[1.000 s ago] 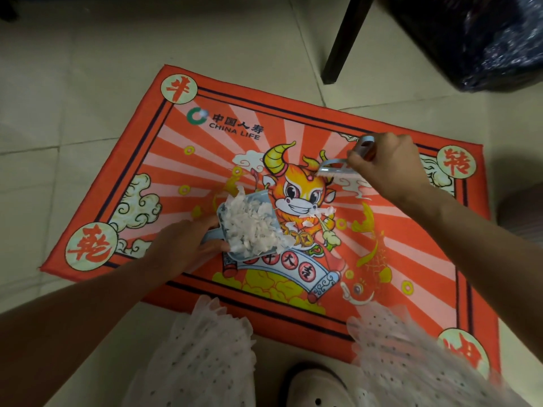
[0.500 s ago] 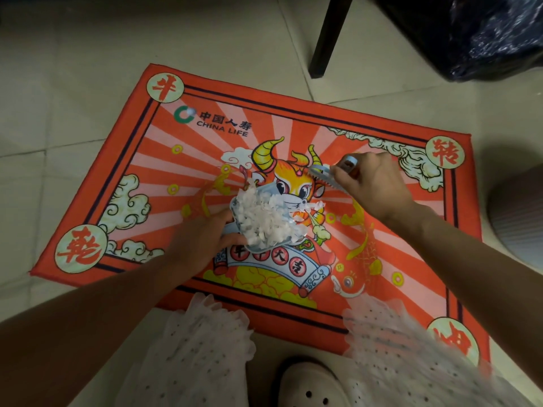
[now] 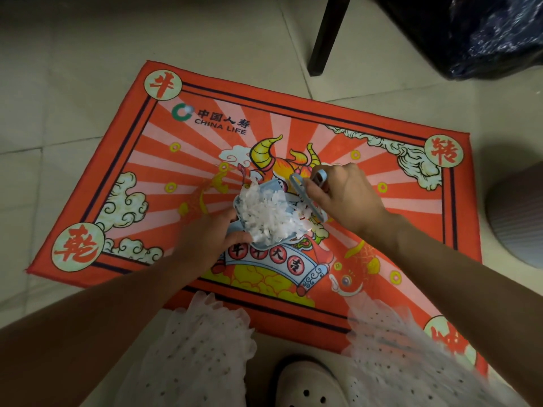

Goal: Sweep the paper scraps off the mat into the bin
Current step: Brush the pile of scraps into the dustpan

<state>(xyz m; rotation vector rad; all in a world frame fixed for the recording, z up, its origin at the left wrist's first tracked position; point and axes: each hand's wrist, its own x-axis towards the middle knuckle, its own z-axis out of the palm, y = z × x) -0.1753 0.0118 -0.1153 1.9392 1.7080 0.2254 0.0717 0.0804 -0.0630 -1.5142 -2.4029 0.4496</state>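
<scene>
White scraps (image 3: 266, 214) fill the dustpan (image 3: 258, 245) at frame centre, gripped by the left hand (image 3: 211, 239). The right hand (image 3: 342, 198) grasps the brush (image 3: 305, 195). Dumping into the bin (image 3: 517, 218), right edge, remains.

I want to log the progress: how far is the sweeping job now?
Done: most white paper scraps lie heaped in the small blue plastic dustpan. In hand: the left hand grips the dustpan, and the right hand holds the small blue brush at its mouth. Left: emptying it; nothing has reached the black-bagged bin.

Left hand (image 3: 210, 233) grips scrap-heaped dustpan (image 3: 258, 214) (perhaps tilted) on mat (image 3: 382, 259).
</scene>
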